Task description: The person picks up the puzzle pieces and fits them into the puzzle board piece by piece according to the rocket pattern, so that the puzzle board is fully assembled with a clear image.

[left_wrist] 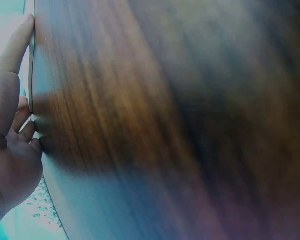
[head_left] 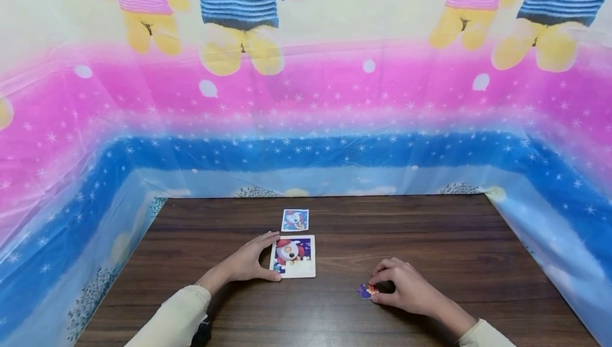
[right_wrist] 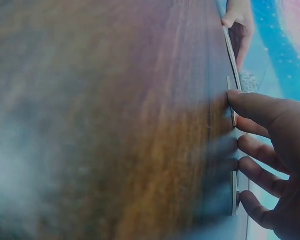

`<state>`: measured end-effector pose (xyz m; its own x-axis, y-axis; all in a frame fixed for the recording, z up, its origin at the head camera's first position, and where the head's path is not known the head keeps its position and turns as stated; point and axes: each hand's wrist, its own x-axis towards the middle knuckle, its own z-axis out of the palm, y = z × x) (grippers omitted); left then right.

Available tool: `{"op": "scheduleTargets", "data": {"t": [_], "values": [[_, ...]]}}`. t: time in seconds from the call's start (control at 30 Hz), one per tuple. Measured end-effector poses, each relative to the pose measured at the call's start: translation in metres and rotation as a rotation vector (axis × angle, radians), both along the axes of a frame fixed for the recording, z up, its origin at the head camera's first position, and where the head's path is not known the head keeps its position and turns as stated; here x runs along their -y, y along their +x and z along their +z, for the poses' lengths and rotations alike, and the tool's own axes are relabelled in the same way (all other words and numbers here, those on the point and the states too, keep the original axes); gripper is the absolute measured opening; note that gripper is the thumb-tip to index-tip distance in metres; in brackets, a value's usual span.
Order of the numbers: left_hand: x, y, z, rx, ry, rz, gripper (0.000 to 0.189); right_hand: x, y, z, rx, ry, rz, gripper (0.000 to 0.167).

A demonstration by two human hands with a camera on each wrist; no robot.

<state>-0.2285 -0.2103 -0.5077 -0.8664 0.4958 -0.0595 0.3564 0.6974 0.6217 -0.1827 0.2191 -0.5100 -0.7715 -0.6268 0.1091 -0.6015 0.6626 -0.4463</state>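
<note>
A square jigsaw puzzle board (head_left: 300, 271) lies on the table, showing a white cartoon dog in red, with a blank pale area at its lower right. My left hand (head_left: 248, 259) holds the board by its left side, thumb at the near corner and fingertips at the far one. To the right, my right hand (head_left: 404, 286) pinches a purple and orange puzzle piece (head_left: 364, 292) low over the tabletop; whether it touches the wood I cannot tell. Edge-on in the right wrist view, another thin flat piece (right_wrist: 234, 200) lies by the little finger.
Just beyond the board lies a small picture card (head_left: 295, 220) with a similar dog. The dark wooden table (head_left: 449, 240) ends at a printed cloth backdrop (head_left: 334, 124), which also runs along both sides.
</note>
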Motion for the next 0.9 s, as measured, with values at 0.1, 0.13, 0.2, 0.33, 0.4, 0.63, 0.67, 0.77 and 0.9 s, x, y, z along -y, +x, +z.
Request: {"op": "scheduleTargets", "data": {"t": [0.1, 0.13, 0.2, 0.33, 0.4, 0.63, 0.67, 0.77, 0.9], "values": [[0.001, 0.001, 0.000, 0.000, 0.001, -0.002, 0.105, 0.001, -0.002, 0.001, -0.018, 0.011, 0.022, 0.023], [0.001, 0.001, 0.000, -0.002, 0.001, -0.003, 0.105, 0.002, -0.004, 0.002, -0.014, 0.016, 0.025, 0.022], [0.001, 0.001, 0.000, -0.004, 0.002, -0.004, 0.105, 0.004, -0.007, 0.004, -0.005, 0.017, 0.034, 0.021], [0.002, 0.002, 0.000, -0.007, 0.004, -0.006, 0.105, 0.012, -0.014, 0.009, 0.000, 0.007, 0.043, 0.023], [0.002, 0.002, 0.000, -0.007, 0.005, -0.007, 0.105, 0.016, -0.017, 0.011, -0.020, -0.003, 0.047, 0.026], [0.001, 0.002, 0.000, -0.008, 0.006, -0.008, 0.105, 0.037, -0.026, 0.015, -0.104, -0.038, 0.053, 0.029], [0.001, 0.001, 0.000, -0.008, 0.003, -0.007, 0.105, 0.041, -0.027, 0.015, -0.114, -0.044, 0.056, 0.029], [0.001, 0.001, 0.000, -0.009, 0.000, -0.004, 0.105, 0.053, -0.030, 0.016, -0.136, -0.065, 0.051, 0.029], [0.001, 0.000, -0.001, -0.006, -0.001, -0.002, 0.105, 0.070, -0.035, 0.016, -0.138, -0.088, 0.039, 0.029]]}}
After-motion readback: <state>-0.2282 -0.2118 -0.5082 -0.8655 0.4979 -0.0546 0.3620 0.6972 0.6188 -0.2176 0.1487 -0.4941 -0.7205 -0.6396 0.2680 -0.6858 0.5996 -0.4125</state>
